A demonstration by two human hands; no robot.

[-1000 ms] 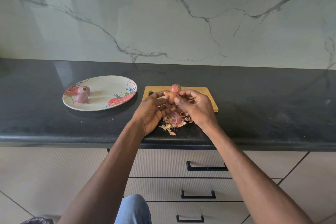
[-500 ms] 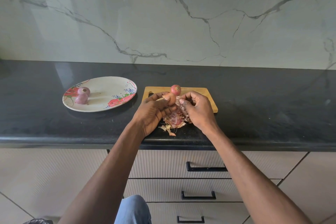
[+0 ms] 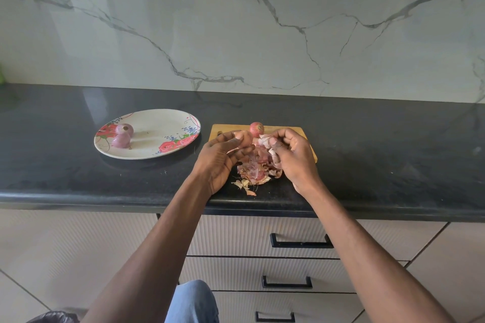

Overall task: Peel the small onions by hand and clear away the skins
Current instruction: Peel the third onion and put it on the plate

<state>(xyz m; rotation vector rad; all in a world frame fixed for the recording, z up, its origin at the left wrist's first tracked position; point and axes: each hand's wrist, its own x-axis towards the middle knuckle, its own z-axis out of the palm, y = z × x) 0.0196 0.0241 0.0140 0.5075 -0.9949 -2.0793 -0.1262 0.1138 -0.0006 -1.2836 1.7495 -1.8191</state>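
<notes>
My left hand (image 3: 219, 158) grips a small onion (image 3: 242, 136) over the near edge of the wooden cutting board (image 3: 301, 131). My right hand (image 3: 294, 157) pinches a strip of pinkish skin (image 3: 265, 140) peeled off that onion. A heap of loose skins (image 3: 256, 173) lies on the counter between and below both hands. One unpeeled onion (image 3: 256, 128) stands at the back of the board. Two peeled onions (image 3: 123, 135) rest on the left part of the floral plate (image 3: 157, 151).
The black counter (image 3: 380, 155) runs the whole width, with a marble wall behind. Drawers with black handles (image 3: 300, 242) sit below the counter edge. A dark bag (image 3: 52, 317) shows at the bottom left on the floor.
My right hand has drawn away from the onion to the right, tearing a strip of skin free. The left hand stays put with the onion.
</notes>
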